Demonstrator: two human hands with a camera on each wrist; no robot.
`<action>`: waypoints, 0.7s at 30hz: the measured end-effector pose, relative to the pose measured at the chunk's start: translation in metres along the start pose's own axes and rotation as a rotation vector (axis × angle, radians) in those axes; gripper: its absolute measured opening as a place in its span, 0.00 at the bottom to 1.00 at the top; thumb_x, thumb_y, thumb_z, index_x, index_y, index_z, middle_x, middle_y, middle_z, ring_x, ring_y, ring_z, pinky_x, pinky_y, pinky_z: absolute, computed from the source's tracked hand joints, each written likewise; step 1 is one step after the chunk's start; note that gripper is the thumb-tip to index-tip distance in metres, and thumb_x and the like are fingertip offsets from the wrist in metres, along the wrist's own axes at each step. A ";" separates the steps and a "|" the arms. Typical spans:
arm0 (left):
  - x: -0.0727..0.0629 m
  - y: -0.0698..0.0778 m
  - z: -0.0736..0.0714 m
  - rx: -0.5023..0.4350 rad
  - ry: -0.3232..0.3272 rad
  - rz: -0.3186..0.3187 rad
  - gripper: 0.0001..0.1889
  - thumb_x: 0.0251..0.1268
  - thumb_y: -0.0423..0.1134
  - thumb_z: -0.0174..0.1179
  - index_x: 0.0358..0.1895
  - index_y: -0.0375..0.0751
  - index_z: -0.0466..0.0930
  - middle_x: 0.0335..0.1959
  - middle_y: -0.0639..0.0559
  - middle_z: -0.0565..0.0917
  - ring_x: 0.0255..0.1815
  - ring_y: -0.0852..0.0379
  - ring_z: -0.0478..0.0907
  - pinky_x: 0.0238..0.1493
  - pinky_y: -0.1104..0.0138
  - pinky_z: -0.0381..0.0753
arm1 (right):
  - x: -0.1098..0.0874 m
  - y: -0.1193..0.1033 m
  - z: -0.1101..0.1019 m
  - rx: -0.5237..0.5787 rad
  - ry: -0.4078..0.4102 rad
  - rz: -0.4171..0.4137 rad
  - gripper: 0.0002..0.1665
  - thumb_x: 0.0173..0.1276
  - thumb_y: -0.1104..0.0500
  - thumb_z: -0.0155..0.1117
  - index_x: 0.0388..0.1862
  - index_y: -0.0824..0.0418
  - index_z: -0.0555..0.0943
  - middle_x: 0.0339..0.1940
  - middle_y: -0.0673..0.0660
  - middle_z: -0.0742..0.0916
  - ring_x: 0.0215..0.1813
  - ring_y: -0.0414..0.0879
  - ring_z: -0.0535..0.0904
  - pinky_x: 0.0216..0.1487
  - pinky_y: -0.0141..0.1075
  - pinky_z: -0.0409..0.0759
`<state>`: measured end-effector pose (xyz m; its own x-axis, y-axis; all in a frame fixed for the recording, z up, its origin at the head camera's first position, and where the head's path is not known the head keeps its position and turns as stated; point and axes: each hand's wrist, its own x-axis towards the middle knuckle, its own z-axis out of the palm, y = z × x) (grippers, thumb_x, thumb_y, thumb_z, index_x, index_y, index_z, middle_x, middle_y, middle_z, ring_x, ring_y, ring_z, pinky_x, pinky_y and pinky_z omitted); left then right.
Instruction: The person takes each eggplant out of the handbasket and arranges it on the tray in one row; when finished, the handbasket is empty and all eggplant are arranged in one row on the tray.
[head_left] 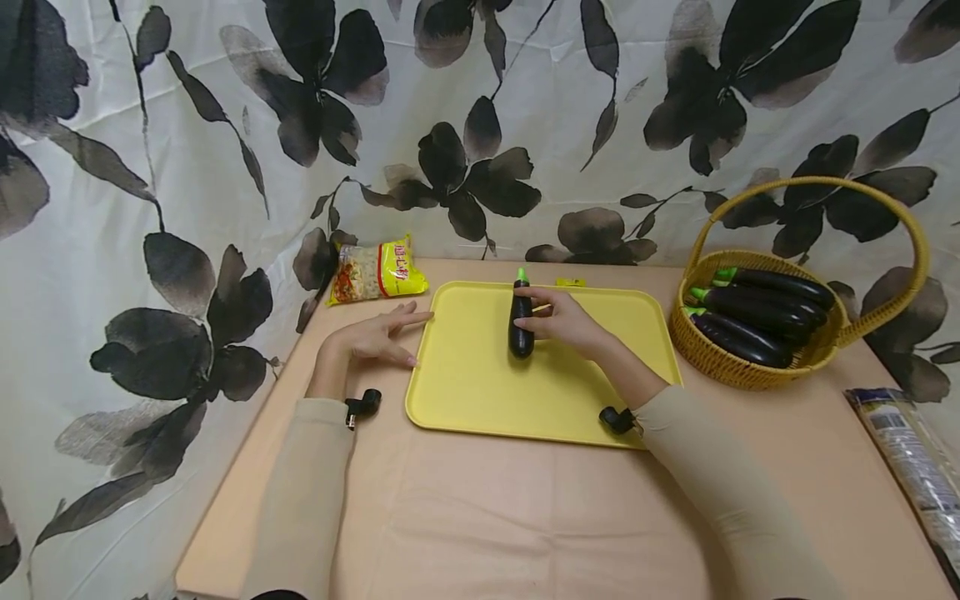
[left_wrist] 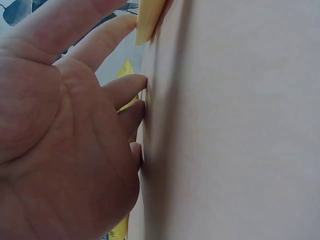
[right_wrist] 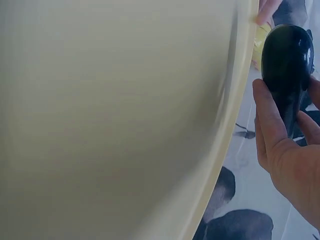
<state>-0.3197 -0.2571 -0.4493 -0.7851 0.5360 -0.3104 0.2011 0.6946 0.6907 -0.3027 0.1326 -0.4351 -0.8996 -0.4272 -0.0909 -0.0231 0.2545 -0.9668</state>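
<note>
A dark, glossy eggplant (head_left: 520,337) with a green stem end stands nearly upright in the head view, over the yellow tray (head_left: 465,392). My right hand (head_left: 566,323) pinches it from the right between thumb and fingers. The right wrist view shows the eggplant's (right_wrist: 287,52) rounded end toward the camera, beyond the tray's rim (right_wrist: 227,145), with fingers on both sides. My left hand (head_left: 375,337) lies at the tray's left edge, fingers extended and spread. In the left wrist view its fingertips are right at the tray's corner (left_wrist: 146,25) and the tabletop.
A wicker basket (head_left: 742,379) with a tall handle holds several eggplants (head_left: 765,308) at the right. A yellow snack-like packet (head_left: 378,271) lies at the back left. Behind the tray is a small yellow item (head_left: 570,282). A silvery package (head_left: 911,458) lies at the right table edge.
</note>
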 end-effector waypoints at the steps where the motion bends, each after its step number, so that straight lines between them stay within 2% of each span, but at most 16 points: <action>1: 0.000 0.000 0.000 0.015 0.003 -0.002 0.53 0.51 0.56 0.80 0.82 0.67 0.60 0.89 0.50 0.38 0.88 0.42 0.31 0.83 0.36 0.43 | 0.002 -0.001 0.002 0.000 -0.004 -0.001 0.37 0.73 0.62 0.69 0.79 0.54 0.70 0.66 0.69 0.72 0.64 0.61 0.80 0.52 0.43 0.89; 5: -0.001 -0.001 -0.001 0.044 0.012 -0.009 0.54 0.50 0.59 0.80 0.82 0.68 0.60 0.89 0.50 0.38 0.89 0.43 0.33 0.83 0.37 0.45 | 0.010 -0.002 0.013 -0.021 -0.032 0.004 0.38 0.73 0.62 0.70 0.80 0.58 0.69 0.64 0.69 0.74 0.61 0.60 0.81 0.52 0.43 0.90; 12: -0.001 -0.003 -0.001 0.008 0.006 -0.032 0.54 0.51 0.57 0.80 0.82 0.67 0.59 0.89 0.51 0.37 0.88 0.41 0.31 0.82 0.36 0.42 | 0.018 -0.004 0.032 -0.104 -0.103 -0.009 0.38 0.73 0.60 0.71 0.79 0.59 0.70 0.60 0.68 0.75 0.54 0.54 0.82 0.50 0.43 0.89; 17: 0.000 -0.002 -0.001 0.003 0.004 -0.029 0.54 0.51 0.56 0.80 0.82 0.67 0.60 0.89 0.51 0.37 0.88 0.40 0.31 0.82 0.35 0.41 | 0.021 -0.003 0.043 -0.079 -0.131 0.019 0.36 0.73 0.61 0.70 0.78 0.61 0.70 0.55 0.67 0.76 0.48 0.50 0.81 0.46 0.42 0.89; 21: 0.000 -0.001 0.000 -0.033 -0.010 -0.031 0.54 0.53 0.53 0.80 0.83 0.65 0.59 0.89 0.50 0.36 0.88 0.38 0.30 0.82 0.34 0.39 | 0.024 -0.005 0.051 -0.049 -0.146 0.039 0.37 0.73 0.61 0.70 0.78 0.62 0.70 0.54 0.67 0.76 0.48 0.50 0.82 0.47 0.43 0.90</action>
<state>-0.3201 -0.2572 -0.4499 -0.7849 0.5193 -0.3382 0.1572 0.6947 0.7019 -0.3020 0.0769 -0.4451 -0.8271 -0.5371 -0.1655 -0.0136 0.3136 -0.9495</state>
